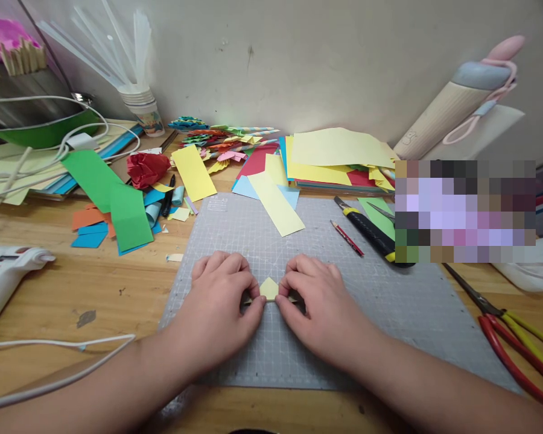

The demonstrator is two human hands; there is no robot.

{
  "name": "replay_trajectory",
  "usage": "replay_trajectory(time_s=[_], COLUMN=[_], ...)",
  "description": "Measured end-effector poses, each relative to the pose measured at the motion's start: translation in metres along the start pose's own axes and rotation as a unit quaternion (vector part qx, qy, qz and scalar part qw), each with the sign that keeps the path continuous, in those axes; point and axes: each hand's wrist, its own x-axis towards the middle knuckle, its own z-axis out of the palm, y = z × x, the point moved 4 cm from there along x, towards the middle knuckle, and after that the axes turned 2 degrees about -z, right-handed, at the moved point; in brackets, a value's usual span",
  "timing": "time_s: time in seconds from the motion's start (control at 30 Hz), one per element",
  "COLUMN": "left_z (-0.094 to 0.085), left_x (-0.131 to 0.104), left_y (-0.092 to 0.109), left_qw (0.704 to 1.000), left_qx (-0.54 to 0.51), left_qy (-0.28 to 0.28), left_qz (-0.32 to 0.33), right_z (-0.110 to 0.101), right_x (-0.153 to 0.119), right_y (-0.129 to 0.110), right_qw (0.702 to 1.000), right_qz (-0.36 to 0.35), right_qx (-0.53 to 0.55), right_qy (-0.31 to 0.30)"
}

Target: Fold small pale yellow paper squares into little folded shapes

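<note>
Between my two hands lies a small folded piece of pale yellow paper on the grey cutting mat. Its middle shows as a little peak pointing away from me. My left hand is closed, with thumb and forefinger pinching the paper's left side. The right side is pinched the same way by my right hand. Fingers cover both outer ends of the paper. Beyond the hands, a pale yellow strip rests over the mat's far edge.
A pencil and a utility knife lie on the mat's right. Scissors sit at the right edge. To the left are a white glue gun, green paper and red crumpled paper. Straws stand in paper cups behind.
</note>
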Motion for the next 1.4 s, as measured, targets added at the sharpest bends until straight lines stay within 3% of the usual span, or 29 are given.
replay_trajectory(time_s=[1.17, 1.27, 1.4], left_z=[-0.001, -0.002, -0.002], left_x=[0.005, 0.005, 0.004], left_y=[-0.011, -0.01, -0.004], left_qw=[0.999, 0.999, 0.994], left_qx=[0.041, 0.048, 0.013], left_qy=[0.011, 0.01, -0.008], left_qz=[-0.001, 0.015, 0.11], right_z=[-0.004, -0.004, -0.004], right_x=[0.004, 0.003, 0.002], right_y=[0.006, 0.006, 0.005], right_qw=[1.0, 1.0, 0.999], right_qz=[0.03, 0.023, 0.019], right_qx=[-0.004, -0.015, -0.026], right_qy=[0.005, 0.002, -0.002])
